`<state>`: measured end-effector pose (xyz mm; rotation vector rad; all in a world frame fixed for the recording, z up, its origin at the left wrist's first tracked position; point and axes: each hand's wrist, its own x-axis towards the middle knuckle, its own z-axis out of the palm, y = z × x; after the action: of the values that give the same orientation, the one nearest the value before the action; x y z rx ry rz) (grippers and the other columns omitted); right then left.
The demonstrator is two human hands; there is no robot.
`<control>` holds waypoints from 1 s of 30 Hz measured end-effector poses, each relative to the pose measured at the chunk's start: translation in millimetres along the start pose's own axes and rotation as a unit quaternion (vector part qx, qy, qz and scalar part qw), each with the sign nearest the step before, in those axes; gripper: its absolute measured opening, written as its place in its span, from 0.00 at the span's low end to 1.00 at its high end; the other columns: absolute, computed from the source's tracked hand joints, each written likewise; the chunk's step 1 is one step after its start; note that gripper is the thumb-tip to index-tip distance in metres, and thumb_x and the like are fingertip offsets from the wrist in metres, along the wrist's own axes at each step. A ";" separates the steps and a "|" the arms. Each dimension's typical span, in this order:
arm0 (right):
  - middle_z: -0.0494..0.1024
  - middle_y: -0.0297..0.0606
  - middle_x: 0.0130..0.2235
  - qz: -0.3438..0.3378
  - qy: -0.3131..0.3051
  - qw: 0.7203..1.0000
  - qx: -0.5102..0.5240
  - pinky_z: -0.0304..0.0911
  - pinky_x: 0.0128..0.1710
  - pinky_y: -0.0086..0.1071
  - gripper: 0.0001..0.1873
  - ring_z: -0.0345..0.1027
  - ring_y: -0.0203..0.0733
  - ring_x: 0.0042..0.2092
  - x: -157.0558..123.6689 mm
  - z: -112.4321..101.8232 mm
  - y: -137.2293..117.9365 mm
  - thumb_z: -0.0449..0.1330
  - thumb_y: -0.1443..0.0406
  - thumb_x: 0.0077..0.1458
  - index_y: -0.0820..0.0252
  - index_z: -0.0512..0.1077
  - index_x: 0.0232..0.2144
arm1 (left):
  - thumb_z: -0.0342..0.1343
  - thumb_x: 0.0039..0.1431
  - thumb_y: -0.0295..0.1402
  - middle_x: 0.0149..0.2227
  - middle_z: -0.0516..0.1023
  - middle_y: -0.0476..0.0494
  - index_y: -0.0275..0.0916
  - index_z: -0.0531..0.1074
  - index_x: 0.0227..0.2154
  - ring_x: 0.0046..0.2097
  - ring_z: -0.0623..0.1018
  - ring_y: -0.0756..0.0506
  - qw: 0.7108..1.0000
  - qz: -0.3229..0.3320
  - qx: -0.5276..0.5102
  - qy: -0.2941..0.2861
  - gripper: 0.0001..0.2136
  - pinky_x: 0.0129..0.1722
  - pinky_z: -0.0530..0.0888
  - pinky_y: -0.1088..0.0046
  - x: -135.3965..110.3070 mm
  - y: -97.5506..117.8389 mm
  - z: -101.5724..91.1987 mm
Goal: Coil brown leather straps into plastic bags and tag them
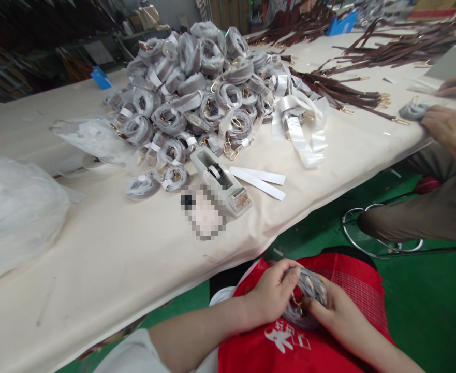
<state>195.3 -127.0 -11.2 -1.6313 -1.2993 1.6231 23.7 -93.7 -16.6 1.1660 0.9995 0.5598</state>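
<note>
Down in my lap, over a red apron point(352, 280), both hands close around one coiled strap wrapped in grey film point(309, 295), with a gold clasp showing. My left hand point(272, 295) grips its left side with fingers curled over the top. My right hand point(338, 311) pinches its right side. On the cream table point(115, 259) ahead lies a big heap of the same wrapped coils point(196, 88).
A grey tape dispenser point(222, 181) sits near the table edge beside white paper strips point(259, 181). Clear plastic bags point(14, 212) lie at left. Loose brown straps point(348, 93) spread at the back right. Another person's hands point(445, 122) hold a coil at right, above a metal stool point(371, 228).
</note>
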 end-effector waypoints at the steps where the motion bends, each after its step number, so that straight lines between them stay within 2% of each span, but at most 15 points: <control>1: 0.83 0.41 0.39 0.005 0.003 1.000 -0.001 0.70 0.40 0.38 0.22 0.76 0.49 0.38 -0.5 -0.8 -0.1 0.59 0.67 0.45 0.62 0.74 0.45 | 0.47 0.66 0.45 0.42 0.76 0.42 0.37 0.71 0.44 0.44 0.75 0.45 1.000 0.000 -0.004 0.002 0.17 0.47 0.71 0.70 -0.8 1.3 0.6; 5: 0.83 0.39 0.39 0.018 -0.012 0.999 0.045 0.70 0.41 0.37 0.22 0.75 0.48 0.38 -3.0 -1.5 0.3 0.59 0.68 0.44 0.62 0.74 0.45 | 0.51 0.64 0.44 0.43 0.76 0.42 0.36 0.70 0.45 0.45 0.74 0.46 0.997 -0.013 -0.068 0.016 0.16 0.47 0.70 0.70 -2.6 -1.8 5.2; 8: 0.83 0.38 0.37 0.025 -0.033 0.996 0.080 0.70 0.39 0.36 0.19 0.75 0.48 0.37 -3.5 0.2 -1.9 0.60 0.68 0.43 0.62 0.76 0.41 | 0.52 0.63 0.46 0.34 0.73 0.47 0.36 0.69 0.44 0.36 0.72 0.49 0.995 -0.026 -0.097 0.015 0.17 0.37 0.70 0.74 -2.9 -7.9 7.8; 11: 0.83 0.38 0.36 0.015 -0.021 0.997 0.071 0.70 0.39 0.36 0.18 0.75 0.48 0.37 -3.7 4.0 -2.2 0.60 0.68 0.44 0.62 0.76 0.40 | 0.50 0.63 0.50 0.26 0.66 0.53 0.37 0.68 0.44 0.28 0.67 0.52 0.995 -0.039 -0.096 0.005 0.20 0.28 0.65 0.76 -4.4 -10.8 8.3; 16: 0.82 0.38 0.35 -0.014 -0.015 0.999 0.031 0.71 0.38 0.36 0.13 0.75 0.48 0.36 -3.6 9.5 8.5 0.61 0.64 0.49 0.61 0.76 0.38 | 0.47 0.64 0.50 0.25 0.65 0.53 0.37 0.68 0.40 0.26 0.66 0.52 0.998 -0.020 -0.063 0.010 0.19 0.27 0.65 0.76 -8.1 -9.1 6.8; 18: 0.82 0.39 0.33 -0.018 -0.023 0.999 0.019 0.71 0.37 0.35 0.11 0.75 0.48 0.35 -2.6 9.7 13.1 0.61 0.62 0.51 0.61 0.75 0.36 | 0.46 0.65 0.49 0.27 0.69 0.50 0.37 0.68 0.40 0.28 0.69 0.50 0.999 0.000 -0.032 0.012 0.19 0.30 0.68 0.75 -9.0 -7.5 5.3; 21: 0.82 0.39 0.34 -0.021 -0.034 0.999 -0.008 0.70 0.37 0.35 0.12 0.75 0.47 0.35 -0.3 8.8 15.7 0.60 0.59 0.54 0.62 0.75 0.37 | 0.44 0.67 0.45 0.37 0.76 0.42 0.36 0.70 0.43 0.39 0.75 0.46 0.997 0.055 0.047 0.012 0.18 0.42 0.72 0.71 -10.9 -3.2 2.4; 25: 0.82 0.39 0.34 -0.025 -0.041 0.998 -0.049 0.70 0.36 0.36 0.09 0.75 0.48 0.34 1.6 8.6 10.4 0.61 0.61 0.54 0.61 0.74 0.36 | 0.41 0.69 0.39 0.49 0.76 0.38 0.36 0.70 0.51 0.51 0.75 0.44 0.985 0.102 0.135 0.024 0.18 0.54 0.69 0.66 -15.6 4.3 0.4; 27: 0.82 0.39 0.35 -0.031 -0.050 0.997 -0.041 0.70 0.36 0.37 0.09 0.75 0.48 0.35 0.6 8.6 6.5 0.61 0.60 0.55 0.60 0.74 0.35 | 0.42 0.69 0.37 0.53 0.75 0.39 0.37 0.69 0.54 0.54 0.73 0.44 0.982 0.117 0.142 0.031 0.18 0.57 0.67 0.66 -17.6 6.4 0.0; 30: 0.82 0.40 0.38 -0.035 -0.077 0.996 0.007 0.71 0.40 0.38 0.13 0.75 0.50 0.39 -3.7 6.9 3.3 0.62 0.57 0.56 0.60 0.74 0.39 | 0.43 0.69 0.37 0.52 0.76 0.41 0.38 0.71 0.53 0.53 0.75 0.46 0.988 0.123 0.096 0.010 0.17 0.56 0.69 0.69 -18.0 5.8 -1.3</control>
<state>190.3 -133.5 -13.4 -1.4613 -1.4015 1.7395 14.6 -105.7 -4.9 1.4710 0.9466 0.6828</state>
